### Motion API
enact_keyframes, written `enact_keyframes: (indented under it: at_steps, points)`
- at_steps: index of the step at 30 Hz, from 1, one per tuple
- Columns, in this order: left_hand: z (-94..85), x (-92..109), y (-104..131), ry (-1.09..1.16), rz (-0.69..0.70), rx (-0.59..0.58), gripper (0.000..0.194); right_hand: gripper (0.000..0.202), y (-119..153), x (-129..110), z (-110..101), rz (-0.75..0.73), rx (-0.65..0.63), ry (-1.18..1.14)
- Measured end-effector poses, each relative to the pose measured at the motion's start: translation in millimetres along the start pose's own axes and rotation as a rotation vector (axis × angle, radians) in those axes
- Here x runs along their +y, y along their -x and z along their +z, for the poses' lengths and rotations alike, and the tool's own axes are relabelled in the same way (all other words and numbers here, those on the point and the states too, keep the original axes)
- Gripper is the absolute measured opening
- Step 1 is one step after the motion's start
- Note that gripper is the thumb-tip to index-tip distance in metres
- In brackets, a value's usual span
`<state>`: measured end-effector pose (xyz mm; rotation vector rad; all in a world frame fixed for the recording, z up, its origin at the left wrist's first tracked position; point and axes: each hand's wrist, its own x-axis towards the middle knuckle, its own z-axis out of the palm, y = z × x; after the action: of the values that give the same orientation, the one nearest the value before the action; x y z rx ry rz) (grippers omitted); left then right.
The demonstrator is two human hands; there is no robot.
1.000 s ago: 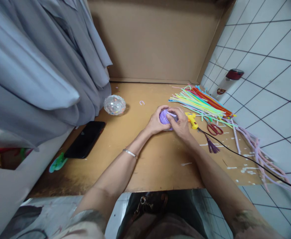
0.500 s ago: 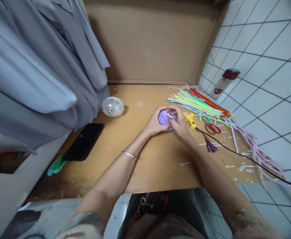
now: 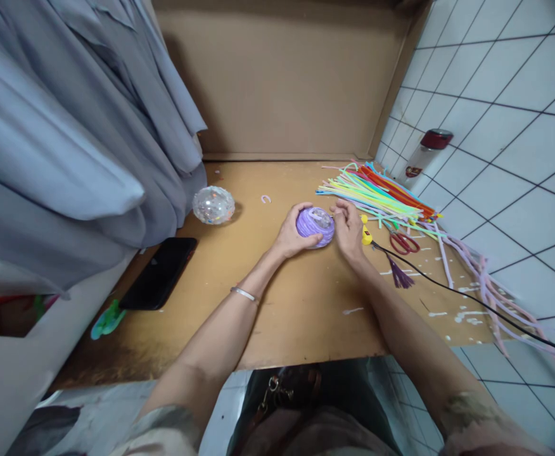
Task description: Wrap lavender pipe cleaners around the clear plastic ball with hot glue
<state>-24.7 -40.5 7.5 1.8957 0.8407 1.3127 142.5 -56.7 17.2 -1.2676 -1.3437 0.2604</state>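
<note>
My left hand (image 3: pixel 293 235) is closed around the left side of a purple-wrapped ball (image 3: pixel 313 233), its thumb along the near side. Fuzzy purple strands run around the ball, and a clear patch shows at its upper right. Just right of the ball is my right hand (image 3: pixel 348 231), its fingers curled together; whatever they may hold is too small to make out. Behind that hand, a yellow glue gun (image 3: pixel 366 235) lies partly hidden. A small pale curved piece (image 3: pixel 265 199) rests on the table beyond the ball.
A clear ball (image 3: pixel 213 205) and a black phone (image 3: pixel 159 273) are at left, by a grey curtain (image 3: pixel 116 126). Colourful pipe cleaners (image 3: pixel 377 193), red-handled scissors (image 3: pixel 404 242), a purple tassel (image 3: pixel 400 275) and a black cable (image 3: pixel 448 290) occupy the right. A bottle (image 3: pixel 424 158) stands behind.
My right hand has come off the ball and moved slightly right. The pale strip on the ball's top is no longer seen there. My left hand still holds the ball.
</note>
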Motion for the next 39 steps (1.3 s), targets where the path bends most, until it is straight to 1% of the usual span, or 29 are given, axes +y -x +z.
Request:
enact_keyframes:
  at_steps: [2, 8, 14, 19, 23, 28, 33, 36, 39]
  points:
    - [-0.2, -0.5, 0.0, -0.003, -0.007, -0.001, 0.080, 0.029, 2.0, 0.4, 1.0, 0.010, -0.033, 0.013]
    - [-1.3, -4.1, -1.3, 0.010, -0.019, -0.013, 0.082, 0.043, 10.3, -7.4, 3.4, -0.186, -0.091, 0.191]
    - [0.1, -1.8, -1.6, 0.014, 0.010, -0.027, 0.080, 0.047, 8.2, -7.5, 1.7, -0.222, -0.165, 0.194]
    - [2.6, 2.9, -0.6, 0.001, 0.047, -0.042, 0.075, 0.045, 7.1, -13.7, -1.1, -0.243, -0.214, 0.167]
    - [1.3, 2.5, -1.4, 0.010, 0.074, -0.047, 0.070, 0.044, 6.4, -12.9, -0.4, -0.205, -0.233, 0.061]
    - [-2.5, 0.1, -4.4, 0.030, 0.118, -0.066, 0.062, 0.044, 6.4, -6.2, 5.0, -0.088, -0.292, -0.205]
    - [-4.6, -0.6, -6.2, 0.019, 0.125, -0.089, 0.063, 0.045, 4.5, -4.4, 8.0, -0.008, -0.279, -0.374]
    - [-5.9, -0.9, -6.8, 0.021, 0.126, -0.105, 0.064, 0.048, 3.1, -4.5, 7.5, 0.017, -0.295, -0.410]
    - [-7.3, -1.1, -7.3, 0.010, 0.129, -0.113, 0.068, 0.050, 3.4, -4.7, 7.2, 0.012, -0.302, -0.378]
